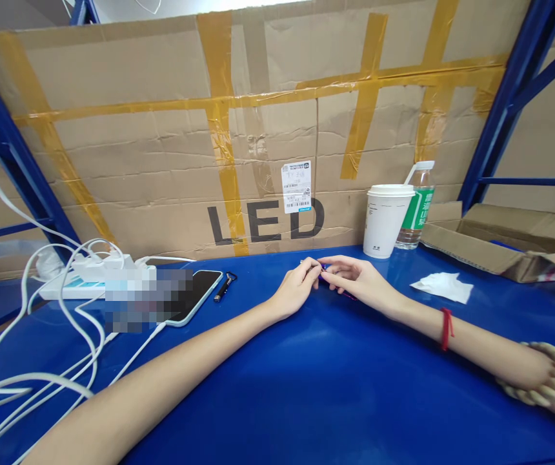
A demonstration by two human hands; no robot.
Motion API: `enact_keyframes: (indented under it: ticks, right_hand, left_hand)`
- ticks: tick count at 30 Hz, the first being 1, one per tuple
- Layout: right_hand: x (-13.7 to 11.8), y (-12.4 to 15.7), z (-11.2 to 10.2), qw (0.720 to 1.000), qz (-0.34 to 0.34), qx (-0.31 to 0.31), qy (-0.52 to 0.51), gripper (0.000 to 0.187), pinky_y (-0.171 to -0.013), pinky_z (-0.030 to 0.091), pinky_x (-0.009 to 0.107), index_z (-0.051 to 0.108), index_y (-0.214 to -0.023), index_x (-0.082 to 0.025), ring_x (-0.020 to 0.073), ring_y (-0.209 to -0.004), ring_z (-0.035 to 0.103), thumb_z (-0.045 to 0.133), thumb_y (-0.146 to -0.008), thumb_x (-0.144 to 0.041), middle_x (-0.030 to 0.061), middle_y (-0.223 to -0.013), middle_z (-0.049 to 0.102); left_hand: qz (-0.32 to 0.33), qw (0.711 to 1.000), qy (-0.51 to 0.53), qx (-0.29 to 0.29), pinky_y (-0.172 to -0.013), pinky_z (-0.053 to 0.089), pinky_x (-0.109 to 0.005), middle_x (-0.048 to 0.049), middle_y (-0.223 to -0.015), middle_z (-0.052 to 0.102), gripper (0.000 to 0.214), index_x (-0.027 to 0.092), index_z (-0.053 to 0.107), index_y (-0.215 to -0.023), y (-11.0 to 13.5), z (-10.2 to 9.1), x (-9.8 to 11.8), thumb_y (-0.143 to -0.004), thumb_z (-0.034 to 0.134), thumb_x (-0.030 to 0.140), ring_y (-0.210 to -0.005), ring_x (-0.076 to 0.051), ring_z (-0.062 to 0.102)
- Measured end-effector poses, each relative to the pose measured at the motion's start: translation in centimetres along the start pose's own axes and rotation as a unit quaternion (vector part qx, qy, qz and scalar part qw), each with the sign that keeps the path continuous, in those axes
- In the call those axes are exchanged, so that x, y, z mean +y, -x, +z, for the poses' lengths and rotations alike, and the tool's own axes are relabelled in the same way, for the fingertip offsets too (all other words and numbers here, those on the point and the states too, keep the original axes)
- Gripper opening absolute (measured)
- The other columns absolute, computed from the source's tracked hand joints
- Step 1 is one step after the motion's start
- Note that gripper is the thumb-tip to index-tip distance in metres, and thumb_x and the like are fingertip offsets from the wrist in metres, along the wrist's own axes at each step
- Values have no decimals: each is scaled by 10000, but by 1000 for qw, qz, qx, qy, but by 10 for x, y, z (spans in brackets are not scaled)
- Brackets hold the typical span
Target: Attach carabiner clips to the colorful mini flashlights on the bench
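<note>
Above the blue table, my left hand and my right hand meet fingertip to fingertip. The fingers of the left are curled inward and closed. My right hand pinches with thumb and forefinger at the same spot. Between them shows a tiny bit of something purple, mostly covered by the fingers, and I cannot make out its kind. A thin dark reddish strand shows just under the right fingers. A white lidded paper cup stands behind the right hand. Left of the left hand lies a small black cylinder with a clip-like end.
A phone on a white cable and a white power strip with tangled cords lie left. Right are a water bottle, crumpled tissue and open cardboard box. A taped cardboard panel rises behind.
</note>
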State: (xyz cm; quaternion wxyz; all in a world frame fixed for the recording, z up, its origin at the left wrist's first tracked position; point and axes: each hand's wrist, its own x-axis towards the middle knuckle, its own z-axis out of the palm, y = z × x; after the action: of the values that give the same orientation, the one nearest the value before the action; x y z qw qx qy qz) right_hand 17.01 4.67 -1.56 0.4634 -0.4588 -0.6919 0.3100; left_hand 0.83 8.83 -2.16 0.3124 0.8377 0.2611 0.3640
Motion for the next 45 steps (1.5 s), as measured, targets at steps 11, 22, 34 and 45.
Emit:
enact_keyframes:
  ticks: [11, 22, 34, 45]
  right_hand:
    - [-5, 2, 0, 998, -25, 28, 47, 381, -501, 479, 240, 614, -1030, -150, 131, -628, 582, 580, -744, -401, 61, -826, 667]
    - [-2, 2, 1, 992, -55, 44, 107, 302, -598, 527, 271, 627, -967, -175, 170, -766, 627, 582, -740, -369, 61, -890, 681]
    - [-4, 2, 0, 995, -41, 40, 78, 338, -614, 527, 291, 636, -907, -152, 171, -697, 633, 602, -709, -424, 72, -811, 685]
    - [1, 0, -1, 1000, -1, 21, 16, 372, -521, 538, 245, 640, -895, -166, 140, -657, 602, 609, -709, -487, 42, -777, 654]
  left_hand:
    - [-9, 1000, -4, -17, -670, 347, -213, 41, -652, 472, 259, 181, 430, -731, 0, 0, 3, -899, 310, 339, -646, -92, 446]
    - [-7, 1000, 0, 20, -658, 334, -217, 41, -627, 456, 265, 177, 437, -722, -1, 0, 1, -895, 317, 339, -628, -94, 429]
    - [-4, 1000, 15, -1, -666, 332, -219, 39, -639, 464, 264, 179, 456, -762, -1, 0, 1, -902, 311, 350, -649, -95, 433]
    - [3, 1000, 17, -2, -644, 358, -214, 32, -661, 437, 226, 173, 484, -838, 1, 0, 1, -895, 335, 333, -656, -98, 427]
